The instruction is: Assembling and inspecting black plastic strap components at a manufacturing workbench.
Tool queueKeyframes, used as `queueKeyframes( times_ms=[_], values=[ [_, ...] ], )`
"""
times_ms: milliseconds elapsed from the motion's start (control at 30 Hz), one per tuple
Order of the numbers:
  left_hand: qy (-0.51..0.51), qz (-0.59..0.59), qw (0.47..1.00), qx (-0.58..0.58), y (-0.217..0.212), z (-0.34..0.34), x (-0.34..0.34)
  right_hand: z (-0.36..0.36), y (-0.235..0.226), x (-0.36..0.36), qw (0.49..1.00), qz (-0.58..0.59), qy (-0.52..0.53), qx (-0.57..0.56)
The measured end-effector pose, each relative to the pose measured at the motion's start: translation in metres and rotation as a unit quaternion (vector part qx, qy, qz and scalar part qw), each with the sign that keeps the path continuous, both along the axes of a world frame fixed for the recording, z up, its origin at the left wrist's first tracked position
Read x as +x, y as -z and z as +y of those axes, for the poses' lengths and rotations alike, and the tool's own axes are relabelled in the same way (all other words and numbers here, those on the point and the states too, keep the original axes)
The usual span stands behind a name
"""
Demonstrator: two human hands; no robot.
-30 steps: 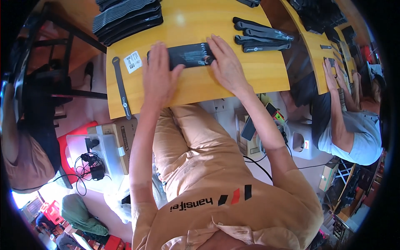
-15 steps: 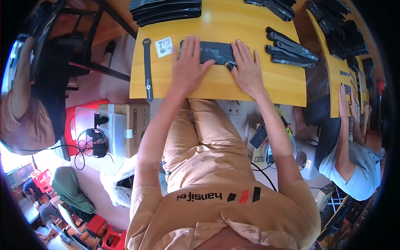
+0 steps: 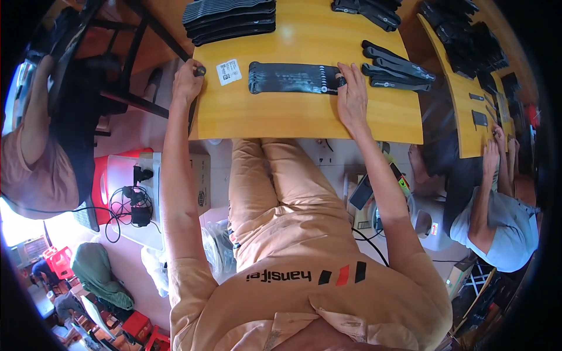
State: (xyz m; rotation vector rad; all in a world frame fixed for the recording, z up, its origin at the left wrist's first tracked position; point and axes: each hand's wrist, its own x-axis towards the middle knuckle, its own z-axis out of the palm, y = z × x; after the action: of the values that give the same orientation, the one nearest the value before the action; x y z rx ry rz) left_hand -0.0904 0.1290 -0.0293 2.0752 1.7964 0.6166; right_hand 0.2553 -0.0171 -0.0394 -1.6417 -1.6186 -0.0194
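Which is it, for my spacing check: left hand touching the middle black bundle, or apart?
Apart: the head view shows yellow tabletop and a white label between left hand and bundle.

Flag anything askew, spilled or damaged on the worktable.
Nothing looks spilled or damaged. The white rectangular label looks slightly askew: it lies tilted on the yellow wooden table, out of line with the flat black strap bundle to its right.

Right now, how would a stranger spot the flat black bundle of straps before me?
Find the yellow wooden table. Near its middle, a flat, black, rectangular bundle of straps lies sideways, the right hand at its right end. Unlike the loosely fanned dark straps right of that hand, it is compact, with a column of small white marks.
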Motion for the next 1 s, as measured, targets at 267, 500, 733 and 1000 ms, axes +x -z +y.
queueKeyframes(
  times_ms=[267,500,733,1000],
  values=[
    [-0.051,-0.305,0.951,0.012,-0.007,-0.085,-0.019,-0.016,-0.008,0.000,0.997,0.057,-0.011,0.042],
    [-0.064,-0.576,0.810,-0.084,-0.068,-0.189,0.054,-0.071,-0.064,-0.106,0.927,0.248,-0.259,-0.113],
    [-0.077,-0.679,0.720,-0.118,-0.056,-0.193,0.056,-0.070,-0.048,-0.071,0.677,0.454,-0.395,-0.423],
    [-0.081,-0.649,0.740,-0.159,-0.039,-0.171,0.067,-0.077,-0.043,-0.010,0.753,0.502,-0.236,-0.354]
  ],
)
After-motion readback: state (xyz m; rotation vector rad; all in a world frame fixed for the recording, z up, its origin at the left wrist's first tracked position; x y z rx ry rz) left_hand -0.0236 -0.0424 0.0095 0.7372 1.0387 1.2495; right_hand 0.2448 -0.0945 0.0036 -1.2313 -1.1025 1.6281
